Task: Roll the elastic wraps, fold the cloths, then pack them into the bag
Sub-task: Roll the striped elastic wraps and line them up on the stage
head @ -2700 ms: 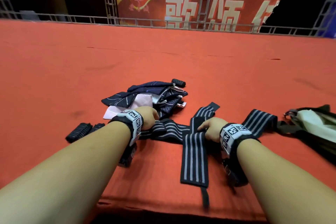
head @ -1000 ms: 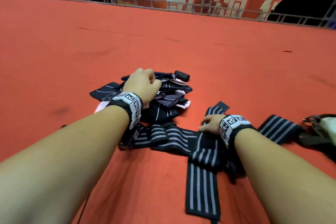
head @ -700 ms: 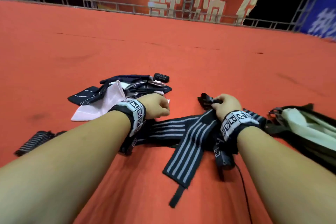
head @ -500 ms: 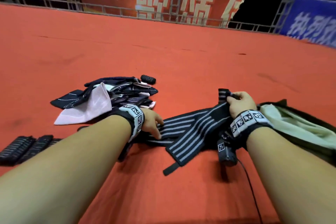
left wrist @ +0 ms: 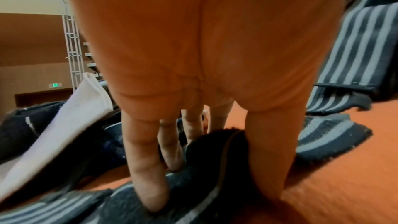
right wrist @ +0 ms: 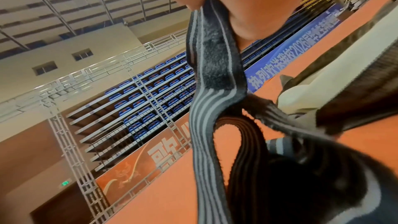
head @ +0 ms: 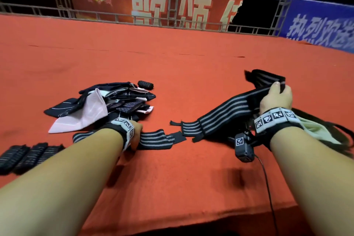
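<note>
My right hand grips one end of a black elastic wrap with grey stripes and holds it raised off the red table; the rest trails down to the left onto the table. In the right wrist view this wrap hangs from my fingers in a loop. My left hand is down on a second striped wrap lying flat. The left wrist view shows a raised fold of that wrap pinched between thumb and fingers. A pile of dark cloths with a pale pink cloth lies behind my left hand.
Several rolled wraps lie at the left edge, and one roll sits behind the cloth pile. The dark bag with pale green lining lies at the far right, under my right wrist. The table's front edge is close.
My right hand has lifted its wrap up and to the right, pulling it clear of the other wrap. My left hand has stayed down on the flat wrap.
</note>
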The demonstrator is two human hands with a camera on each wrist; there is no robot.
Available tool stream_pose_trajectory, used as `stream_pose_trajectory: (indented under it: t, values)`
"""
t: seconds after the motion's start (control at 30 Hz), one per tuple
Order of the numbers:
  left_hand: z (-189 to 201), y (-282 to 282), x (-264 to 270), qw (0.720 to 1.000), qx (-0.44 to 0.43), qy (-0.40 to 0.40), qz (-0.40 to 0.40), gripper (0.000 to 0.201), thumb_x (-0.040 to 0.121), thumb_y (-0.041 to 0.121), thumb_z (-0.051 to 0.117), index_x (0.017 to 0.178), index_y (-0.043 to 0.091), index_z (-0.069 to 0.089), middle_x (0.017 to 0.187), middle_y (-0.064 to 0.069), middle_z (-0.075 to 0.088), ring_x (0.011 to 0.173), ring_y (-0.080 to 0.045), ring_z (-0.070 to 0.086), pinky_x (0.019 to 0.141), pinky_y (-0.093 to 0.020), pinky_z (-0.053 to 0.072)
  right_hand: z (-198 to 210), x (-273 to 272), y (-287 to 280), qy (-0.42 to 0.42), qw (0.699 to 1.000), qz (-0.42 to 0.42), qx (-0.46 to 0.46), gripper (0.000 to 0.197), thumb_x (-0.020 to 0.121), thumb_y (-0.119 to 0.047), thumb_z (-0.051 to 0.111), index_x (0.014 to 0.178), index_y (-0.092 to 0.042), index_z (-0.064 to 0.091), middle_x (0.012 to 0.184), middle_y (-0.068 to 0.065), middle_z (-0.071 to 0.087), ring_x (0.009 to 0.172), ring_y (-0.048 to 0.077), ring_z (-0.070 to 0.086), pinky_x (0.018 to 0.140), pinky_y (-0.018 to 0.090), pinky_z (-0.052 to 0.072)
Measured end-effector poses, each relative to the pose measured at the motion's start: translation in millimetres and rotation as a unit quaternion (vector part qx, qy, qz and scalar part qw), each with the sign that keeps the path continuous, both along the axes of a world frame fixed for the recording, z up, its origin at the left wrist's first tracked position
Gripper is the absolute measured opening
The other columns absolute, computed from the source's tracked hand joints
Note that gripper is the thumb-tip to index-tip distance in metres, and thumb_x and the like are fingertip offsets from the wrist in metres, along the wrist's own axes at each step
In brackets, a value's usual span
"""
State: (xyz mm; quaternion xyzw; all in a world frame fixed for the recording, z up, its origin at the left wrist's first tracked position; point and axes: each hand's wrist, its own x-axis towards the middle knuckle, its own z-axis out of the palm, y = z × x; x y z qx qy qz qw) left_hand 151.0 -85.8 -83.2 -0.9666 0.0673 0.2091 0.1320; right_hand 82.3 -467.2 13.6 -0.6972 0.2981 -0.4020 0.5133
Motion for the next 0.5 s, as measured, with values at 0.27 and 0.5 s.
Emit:
stream_pose_trajectory:
  t: [0.27,0.5]
  values:
    - [54,-2,-24,0.969,-0.227,-0.084,0.043,0.023,0.077,0.023,0.070,0.099,0.021,0.074,0.090,0.001,0.073,0.084,-0.020,0.069,0.071,-0.026,0.054,17,27,46,-0.039,0.987,0.152,0.030,0.041,0.102,-0.040,0.041,0.118,-0.009,0.062,0.111,0.011,0.065,0.102,0.032,0.062,0.094,0.040,0.051]
    - [91,-23,-19,0.928,-0.340,-0.145,0.041,0.017,0.081,0.026,0.067,0.093,0.018,0.076,0.089,-0.004,0.073,0.087,-0.023,0.068,0.074,-0.031,0.056,8,41,26,0.041,0.971,0.234,0.028,0.034,0.081,-0.052,0.048,0.079,-0.023,0.065,0.095,0.009,0.072,0.093,0.035,0.070,0.088,0.058,0.056]
